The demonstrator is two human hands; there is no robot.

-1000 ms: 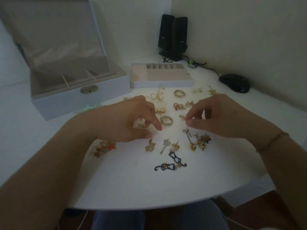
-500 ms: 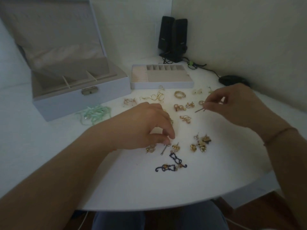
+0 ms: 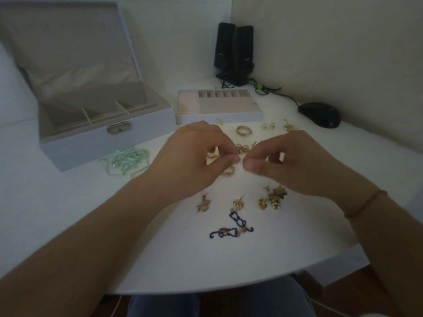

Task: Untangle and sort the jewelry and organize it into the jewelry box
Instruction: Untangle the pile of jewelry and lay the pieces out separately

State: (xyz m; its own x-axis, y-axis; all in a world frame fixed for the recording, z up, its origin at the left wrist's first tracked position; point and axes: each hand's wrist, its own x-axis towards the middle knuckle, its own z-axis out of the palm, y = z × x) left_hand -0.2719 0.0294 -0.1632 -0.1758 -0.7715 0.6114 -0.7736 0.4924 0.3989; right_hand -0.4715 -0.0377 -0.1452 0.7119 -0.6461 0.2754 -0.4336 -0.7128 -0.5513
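On white table (image 3: 68, 213), scattered jewelry (image 3: 272, 199).

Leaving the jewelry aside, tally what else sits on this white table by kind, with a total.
black upright speakers: 2
black computer mouse: 1
pale grey jewelry box with open lid: 1
pale grey divider tray: 1
Total: 5

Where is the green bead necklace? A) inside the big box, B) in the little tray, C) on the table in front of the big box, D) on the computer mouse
C: the green bead necklace lies in a heap on the white table, just in front of the open jewelry box.
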